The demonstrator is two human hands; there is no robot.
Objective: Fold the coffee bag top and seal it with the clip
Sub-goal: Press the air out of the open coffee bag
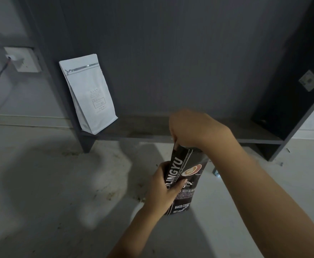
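A black coffee bag [187, 175] with white lettering and a coffee-cup picture stands upright in the air over the floor. My left hand [162, 190] grips its left side around the middle. My right hand [193, 127] is closed over the bag's top edge from above, pinching it and hiding the top. A small bluish object [216, 172], possibly the clip, lies on the floor just right of the bag, mostly hidden behind my right forearm.
A white coffee bag [89, 94] with a zip strip stands on the low dark shelf board [143, 133], leaning at its left end. The dark shelf unit has a back panel and a right side panel [290, 101]. A wall socket [23, 60] with a cable is at left.
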